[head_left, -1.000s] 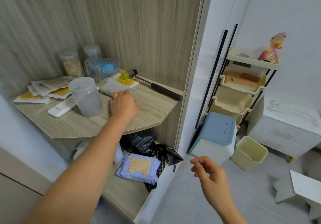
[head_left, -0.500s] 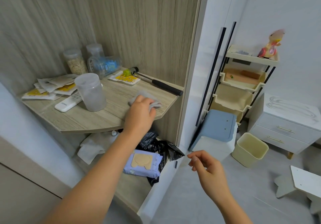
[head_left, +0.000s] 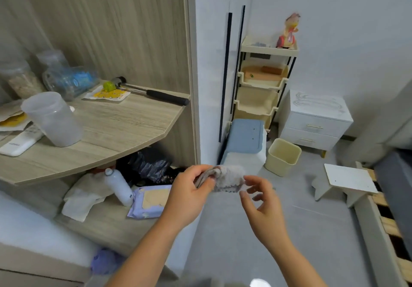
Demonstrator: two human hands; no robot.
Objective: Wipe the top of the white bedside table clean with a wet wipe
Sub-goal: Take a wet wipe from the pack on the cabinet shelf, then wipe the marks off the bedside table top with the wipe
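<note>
A folded grey cloth (head_left: 225, 178) hangs in the air in front of me, pinched at its left end by my left hand (head_left: 189, 195). Just to the cloth's right is my right hand (head_left: 260, 199), fingers spread, fingertips close to the cloth's right edge but not gripping it. The white bedside table (head_left: 316, 117) with two drawers stands far right against the wall, its top dusty with swirl marks. A purple pack of wet wipes (head_left: 151, 199) lies on the lower shelf, left of my left hand.
The wooden shelf (head_left: 116, 135) at left carries a frosted plastic cup (head_left: 53, 119), a hammer (head_left: 153, 94), a remote and jars. A blue-lidded bin (head_left: 245, 144), a cream wastebasket (head_left: 282, 156), a tiered rack (head_left: 263, 79) and a small white stool (head_left: 345, 182) stand on the floor.
My left hand lifted the grey cloth off the wooden shelf and carried it down and right to mid-air. My right hand rose to meet the cloth.
</note>
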